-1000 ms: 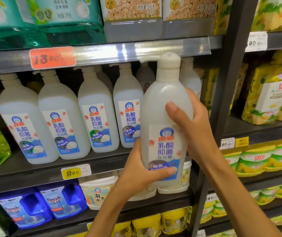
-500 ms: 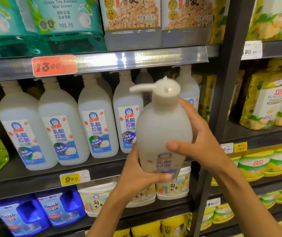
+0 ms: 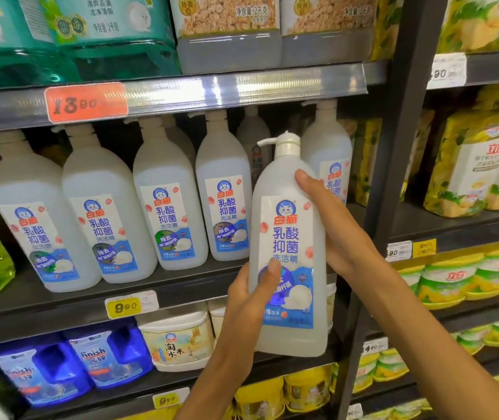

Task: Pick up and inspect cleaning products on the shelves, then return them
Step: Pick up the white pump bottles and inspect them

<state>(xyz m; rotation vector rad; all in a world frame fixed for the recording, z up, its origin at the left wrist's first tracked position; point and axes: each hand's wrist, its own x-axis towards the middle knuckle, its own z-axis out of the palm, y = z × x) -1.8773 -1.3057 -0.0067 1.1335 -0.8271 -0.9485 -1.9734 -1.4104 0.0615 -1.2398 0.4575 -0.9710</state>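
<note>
Grip: left hand (image 3: pixel 249 301) and right hand (image 3: pixel 337 228) both wrap the translucent white pump bottle (image 3: pixel 287 256).
Bottle: upright, label facing out, before the dark middle shelf (image 3: pixel 60 301).
Shelf: matching white bottles (image 3: pixel 169 204) in a row.

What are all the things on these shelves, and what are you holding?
pump bottle: one, white with a blue label, held upright in front of the shelves
bottles in a row: five in front, more behind, white with blue labels, middle shelf
green jugs: two in view, teal, top shelf left
grain jugs: two, clear with beige labels, top shelf
blue boxes: two, blue, lower shelf left
tubs: at least two, cream, lower shelf
yellow pouches: several, yellow and white, right-hand shelves
orange price tag: one, orange, top shelf edge
yellow price tag: one, yellow, middle shelf edge
left hand: grip on the bottle's lower part
right hand: grip on the bottle's right side
</note>
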